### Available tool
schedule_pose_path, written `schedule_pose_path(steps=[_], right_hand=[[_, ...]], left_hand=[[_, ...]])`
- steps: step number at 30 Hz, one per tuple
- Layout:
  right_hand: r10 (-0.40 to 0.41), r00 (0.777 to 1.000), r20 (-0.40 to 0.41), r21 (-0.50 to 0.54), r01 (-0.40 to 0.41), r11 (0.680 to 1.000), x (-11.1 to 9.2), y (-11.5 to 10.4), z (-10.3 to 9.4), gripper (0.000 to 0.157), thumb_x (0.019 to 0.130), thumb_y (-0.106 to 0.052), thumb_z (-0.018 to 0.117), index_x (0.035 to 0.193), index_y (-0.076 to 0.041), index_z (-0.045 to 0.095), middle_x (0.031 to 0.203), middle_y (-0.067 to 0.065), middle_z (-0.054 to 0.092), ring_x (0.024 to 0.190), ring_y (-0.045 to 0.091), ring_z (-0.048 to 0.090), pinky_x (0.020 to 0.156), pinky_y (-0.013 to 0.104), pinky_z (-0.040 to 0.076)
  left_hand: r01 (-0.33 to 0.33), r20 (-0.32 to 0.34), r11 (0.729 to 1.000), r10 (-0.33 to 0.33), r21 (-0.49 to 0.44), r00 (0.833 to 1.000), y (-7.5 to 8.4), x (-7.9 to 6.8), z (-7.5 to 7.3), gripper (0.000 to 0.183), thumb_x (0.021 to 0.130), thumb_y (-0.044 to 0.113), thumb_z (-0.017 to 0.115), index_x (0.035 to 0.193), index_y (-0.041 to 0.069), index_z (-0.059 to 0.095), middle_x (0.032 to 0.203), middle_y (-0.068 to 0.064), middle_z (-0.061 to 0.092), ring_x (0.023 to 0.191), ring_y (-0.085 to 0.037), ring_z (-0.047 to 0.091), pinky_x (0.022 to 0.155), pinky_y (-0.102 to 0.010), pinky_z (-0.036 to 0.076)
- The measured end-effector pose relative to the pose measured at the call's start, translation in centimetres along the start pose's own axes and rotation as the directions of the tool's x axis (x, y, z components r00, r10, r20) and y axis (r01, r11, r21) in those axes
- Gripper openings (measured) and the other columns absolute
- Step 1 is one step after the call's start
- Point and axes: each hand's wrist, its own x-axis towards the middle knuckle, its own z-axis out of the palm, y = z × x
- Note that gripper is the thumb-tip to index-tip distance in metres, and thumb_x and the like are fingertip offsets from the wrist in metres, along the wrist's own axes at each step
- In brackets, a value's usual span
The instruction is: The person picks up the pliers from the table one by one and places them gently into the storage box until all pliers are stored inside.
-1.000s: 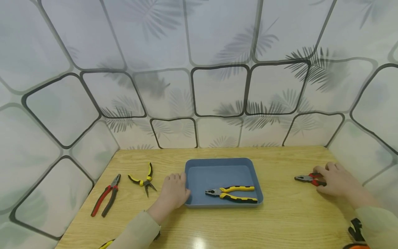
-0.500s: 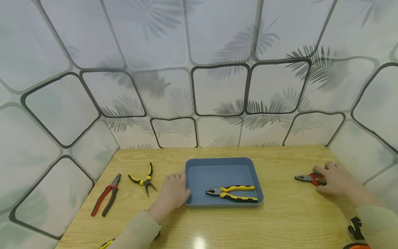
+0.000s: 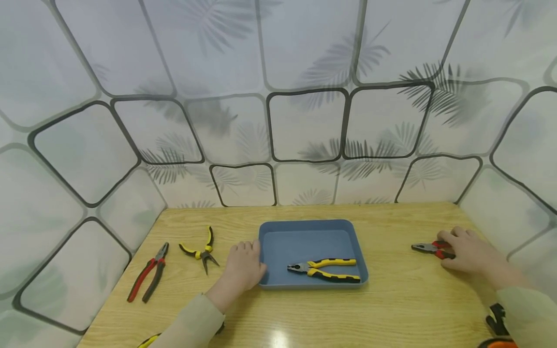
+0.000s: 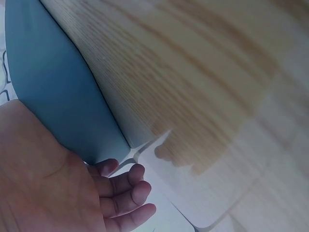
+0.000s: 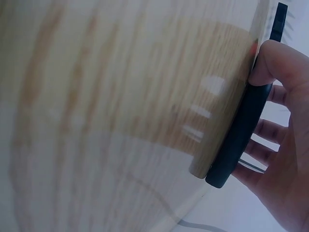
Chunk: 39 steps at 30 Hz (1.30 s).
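My left hand [image 3: 243, 267] rests against the left wall of a blue rectangular tray [image 3: 278, 225]. In the left wrist view, the left hand's fingers [image 4: 126, 199] are loosely bent near the tray's corner [image 4: 91, 116]; the thumb is hidden there. Inside the tray lie yellow-and-black combination pliers [image 3: 332, 277], jaws pointing left. On the right side of the table, my right hand [image 3: 467, 252] grips the handles of small red-and-black combination pliers [image 3: 428, 248], whose metal jaws point left. In the right wrist view, the thumb presses on a dark handle [image 5: 239, 135].
Yellow-and-black needle-nose pliers [image 3: 205, 252] lie spread left of the tray. Farther left are red-and-dark-handled pliers [image 3: 152, 275]. A yellow tool [image 3: 150, 340] shows partly under the left forearm. A black-and-orange tool [image 3: 498, 321] is partly visible at bottom right. Patterned walls enclose the wooden table [image 3: 304, 319].
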Motion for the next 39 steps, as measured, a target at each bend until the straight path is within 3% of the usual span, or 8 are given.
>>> schedule_pose_path(steps=[11, 23, 32, 39], right_hand=[[-0.042, 0.999, -0.036, -0.012, 0.041, 0.999, -0.1, 0.1, 0.3, 0.057, 0.068, -0.040, 0.078, 0.111, -0.011, 0.056, 0.096, 0.015, 0.053, 0.080, 0.035, 0.050, 0.062, 0.051, 0.044], [-0.057, 0.997, -0.058, -0.031, 0.056, 0.998, -0.3, 1.1, 0.9, 0.057, 0.065, -0.043, 0.079, 0.109, -0.014, 0.057, 0.094, 0.009, 0.053, 0.075, 0.025, 0.048, 0.059, 0.045, 0.042], [-0.034, 0.998, -0.061, -0.021, 0.032, 0.999, -0.7, 0.9, 1.1, 0.058, 0.064, -0.048, 0.078, 0.110, -0.017, 0.058, 0.098, 0.010, 0.053, 0.081, 0.030, 0.051, 0.051, 0.043, 0.043], [-0.053, 0.991, -0.122, -0.048, 0.047, 0.998, -0.6, 0.5, 0.4, 0.059, 0.063, -0.053, 0.078, 0.108, -0.019, 0.059, 0.096, 0.011, 0.056, 0.080, 0.031, 0.053, 0.055, 0.047, 0.043]], left_hand=[[0.000, -0.003, 1.000, 0.000, -0.006, 1.000, 0.1, -0.2, 0.1, 0.038, 0.089, 0.040, 0.049, 0.103, 0.005, 0.047, 0.089, -0.013, 0.054, 0.087, -0.029, 0.055, 0.079, -0.043, 0.044], [-0.014, -0.041, 0.999, 0.017, 0.052, 0.999, 0.3, 0.0, -0.2, 0.046, 0.086, 0.047, 0.055, 0.105, 0.006, 0.049, 0.090, -0.010, 0.051, 0.086, -0.024, 0.050, 0.080, -0.040, 0.044], [-0.021, -0.048, 0.999, 0.024, 0.043, 0.999, 0.3, -0.3, -0.6, 0.045, 0.086, 0.045, 0.055, 0.106, 0.004, 0.050, 0.090, -0.010, 0.051, 0.086, -0.024, 0.051, 0.079, -0.039, 0.044], [-0.022, -0.030, 0.998, 0.024, 0.051, 0.999, 0.2, -0.2, -0.4, 0.045, 0.089, 0.044, 0.053, 0.109, 0.003, 0.049, 0.093, -0.011, 0.051, 0.089, -0.025, 0.051, 0.081, -0.040, 0.044]])
